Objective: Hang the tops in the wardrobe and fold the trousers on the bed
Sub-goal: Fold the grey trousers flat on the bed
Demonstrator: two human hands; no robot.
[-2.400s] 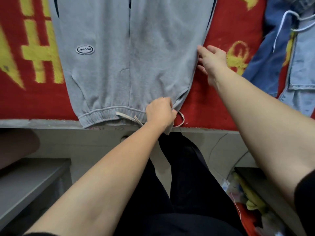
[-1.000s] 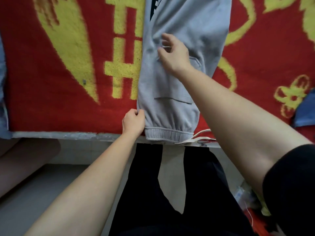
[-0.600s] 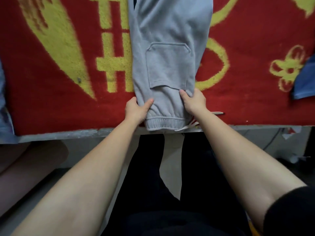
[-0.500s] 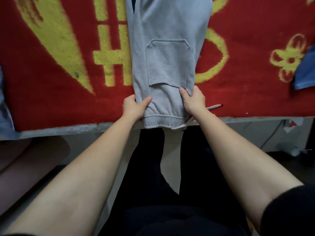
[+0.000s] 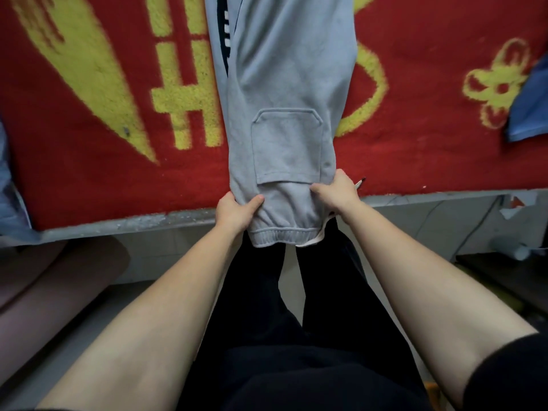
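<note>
Lying lengthwise at centre frame on the red blanket (image 5: 89,173) of the bed (image 5: 118,225): grey trousers (image 5: 284,69), folded leg upon leg, patch pocket (image 5: 286,146) uppermost, waistband (image 5: 281,235) hanging just over the bed's near edge; left hand (image 5: 234,210) grasps the waist's left side, thumb on top; right hand (image 5: 336,194) grasps its right side likewise; grip at both corners presumably keeps the layers aligned for turning the waist up the frame; blue garment (image 5: 530,114) at right edge, apart.
</note>
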